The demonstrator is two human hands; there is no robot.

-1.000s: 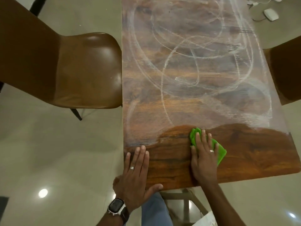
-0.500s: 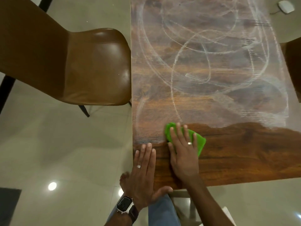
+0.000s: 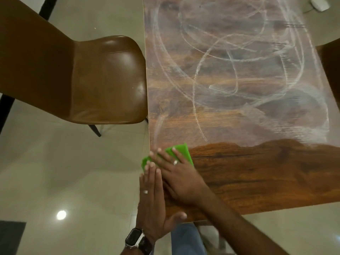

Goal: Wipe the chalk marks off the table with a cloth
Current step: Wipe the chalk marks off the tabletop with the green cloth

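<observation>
Looking down on a wooden table (image 3: 257, 181), with looping chalk marks (image 3: 220, 70) over most of its far part and a clean dark band along its near edge. At the table's near left corner, a green cloth (image 3: 181, 150) pressed flat under the right hand (image 3: 176, 177), fingers straight (a ring on one), the cloth's left end hanging past the table's left edge. Just beside it, the left hand (image 3: 152, 203) flat on that same corner, wristwatch (image 3: 137, 240) below. Left of the table, a brown chair (image 3: 82, 80). Beyond the table's far right corner, a small white device (image 3: 319, 3) on the floor.
</observation>
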